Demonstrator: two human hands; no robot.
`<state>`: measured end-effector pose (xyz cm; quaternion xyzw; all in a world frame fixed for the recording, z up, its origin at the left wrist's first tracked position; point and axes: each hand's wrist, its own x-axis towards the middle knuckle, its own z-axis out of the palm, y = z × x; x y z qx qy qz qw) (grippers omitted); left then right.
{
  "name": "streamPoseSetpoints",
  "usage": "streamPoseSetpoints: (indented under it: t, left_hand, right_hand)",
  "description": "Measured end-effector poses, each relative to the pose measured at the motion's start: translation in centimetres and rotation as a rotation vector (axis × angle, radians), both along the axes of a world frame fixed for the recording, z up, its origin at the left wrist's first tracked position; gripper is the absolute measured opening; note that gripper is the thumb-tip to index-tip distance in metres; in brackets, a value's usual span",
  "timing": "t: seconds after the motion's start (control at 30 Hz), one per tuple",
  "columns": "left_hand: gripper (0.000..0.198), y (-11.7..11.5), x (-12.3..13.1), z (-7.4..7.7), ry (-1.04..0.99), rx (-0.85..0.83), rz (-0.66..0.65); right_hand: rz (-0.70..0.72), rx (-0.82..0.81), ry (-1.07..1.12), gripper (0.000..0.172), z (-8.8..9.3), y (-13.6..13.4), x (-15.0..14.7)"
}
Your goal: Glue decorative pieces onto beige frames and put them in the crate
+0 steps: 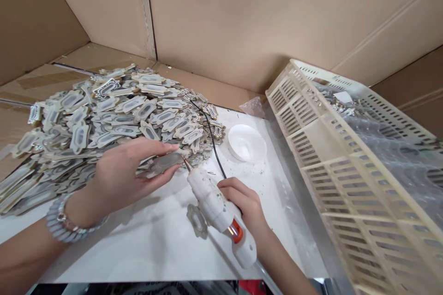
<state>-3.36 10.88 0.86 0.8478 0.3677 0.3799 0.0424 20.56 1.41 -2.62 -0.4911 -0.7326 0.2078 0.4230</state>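
My left hand (126, 173) pinches a flat grey ornamental piece (165, 162) between thumb and fingers, just in front of a big heap of similar pieces (104, 120). My right hand (246, 205) grips a white hot glue gun (218, 209) with an orange trigger. Its metal nozzle tip touches the right end of the held piece. Another small ornamental piece (198, 221) lies on the white sheet (155, 244) under the gun. A beaded bracelet sits on my left wrist.
A shallow white dish (247, 144) stands on the sheet behind the gun. The gun's black cord (211, 136) runs back over the heap. A cream slotted plastic crate (346, 166), lined with clear plastic, stands at the right. Cardboard walls enclose the back.
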Motion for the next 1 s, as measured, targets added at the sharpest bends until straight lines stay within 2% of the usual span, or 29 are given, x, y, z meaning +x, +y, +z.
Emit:
streamPoseSetpoints:
  t: [0.53,0.73,1.0]
  left_hand:
    - [0.016,-0.36,0.23,0.36,-0.062,0.04,-0.073]
    - [0.01,-0.5,0.17,0.39,-0.043,0.019,-0.048]
    - [0.012,-0.42,0.11,0.19,-0.033,0.01,0.005]
  right_hand:
    - [0.002,-0.068,-0.049,0.015,-0.16,-0.22,0.09]
    - [-0.011,-0.062,-0.063,0.015,-0.28,-0.26,0.09]
    - [0.0,-0.063,-0.037,0.016,-0.15,-0.27,0.14]
